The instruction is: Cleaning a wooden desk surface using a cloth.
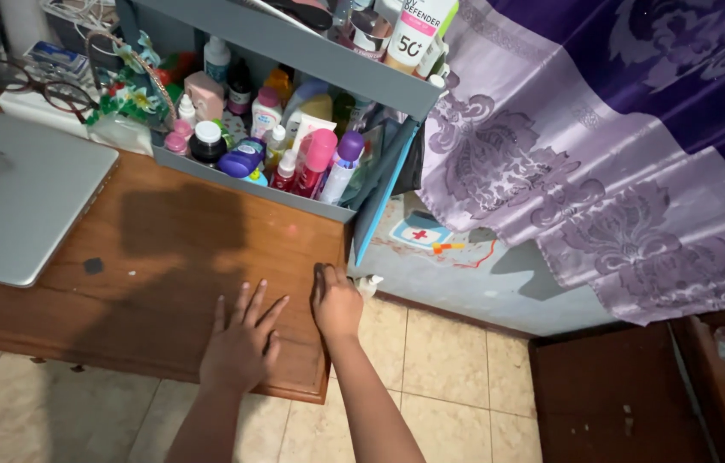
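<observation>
Wooden desk (165,257) — both hands rest at its near right corner. Left hand (242,343) lies flat, fingers spread wide, holding nothing; right hand (336,304) grips the desk's right edge. Behind them stands a grey shelf (294,199) crowded with bottles (315,163); a silver laptop (15,201) lies far left.

Wooden desk (165,249) under laptop (19,201), organizer (251,184)

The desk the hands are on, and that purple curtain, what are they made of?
The desk looks like brown wood with a worn, dull varnish: grain lines and scuffed spots show. The left hand lies flat on it; the right hand rests at its edge. The curtain looks like shiny satin-like cloth: it folds softly and gleams.
</observation>
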